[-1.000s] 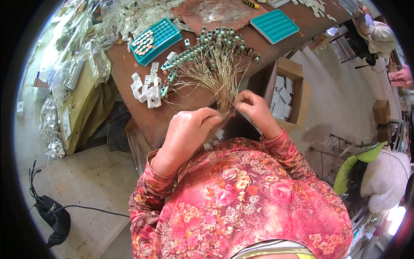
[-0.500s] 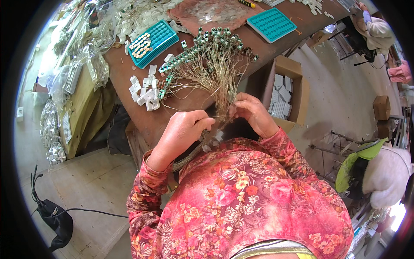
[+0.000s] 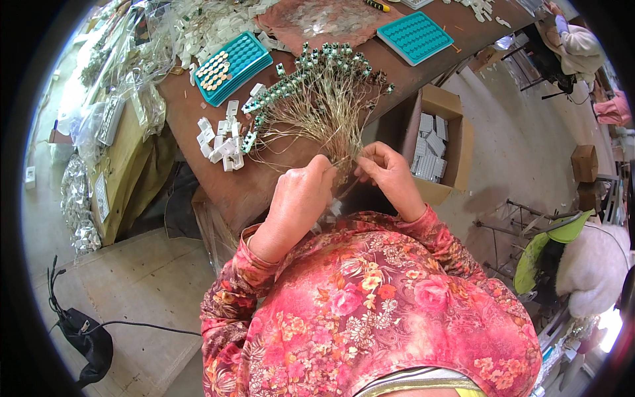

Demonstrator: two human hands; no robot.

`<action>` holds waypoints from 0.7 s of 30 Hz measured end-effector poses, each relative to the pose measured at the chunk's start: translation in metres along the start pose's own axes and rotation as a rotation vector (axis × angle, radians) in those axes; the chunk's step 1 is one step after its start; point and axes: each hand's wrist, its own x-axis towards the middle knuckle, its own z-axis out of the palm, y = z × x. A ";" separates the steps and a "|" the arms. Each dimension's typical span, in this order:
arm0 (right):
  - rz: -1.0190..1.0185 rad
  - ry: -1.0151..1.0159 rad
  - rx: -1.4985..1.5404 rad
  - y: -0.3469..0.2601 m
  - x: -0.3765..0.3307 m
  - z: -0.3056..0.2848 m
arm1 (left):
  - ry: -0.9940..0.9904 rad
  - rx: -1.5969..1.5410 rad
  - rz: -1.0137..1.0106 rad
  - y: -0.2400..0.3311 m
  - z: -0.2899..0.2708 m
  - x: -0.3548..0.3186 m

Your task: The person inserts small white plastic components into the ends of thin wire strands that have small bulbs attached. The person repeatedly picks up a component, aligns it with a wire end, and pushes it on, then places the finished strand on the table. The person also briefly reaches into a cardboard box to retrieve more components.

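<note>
while the left hand (image 3: 301, 193) and right hand (image 3: 389, 173) pinch the gathered wire bundle (image 3: 331, 122), white plastic pieces (image 3: 226, 144) lie left of them, an open carton (image 3: 456, 159) right.

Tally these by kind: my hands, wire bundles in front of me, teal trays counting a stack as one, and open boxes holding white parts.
Hands, left hand and right hand: 2
Wire bundle: 1
Teal trays, left stack and right tray: 2
Open cardboard box: 1
Total: 6
</note>
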 end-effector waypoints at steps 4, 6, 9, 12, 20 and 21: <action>-0.026 0.042 0.062 0.010 0.002 0.002 | 0.043 -0.059 0.030 -0.002 0.000 -0.003; -0.035 0.044 0.067 0.016 0.003 0.001 | 0.023 -0.092 -0.007 -0.004 -0.003 -0.006; -0.033 0.072 0.166 0.024 0.005 0.004 | 0.003 -0.138 -0.040 -0.005 -0.007 -0.009; -0.054 0.106 0.295 0.028 0.006 0.007 | -0.014 -0.211 -0.067 -0.007 -0.009 -0.013; 0.141 0.044 0.556 0.020 0.005 0.003 | -0.059 -0.366 0.040 -0.018 -0.019 -0.016; 0.151 0.017 0.576 0.020 0.006 0.002 | -0.076 -0.362 0.083 -0.020 -0.020 -0.016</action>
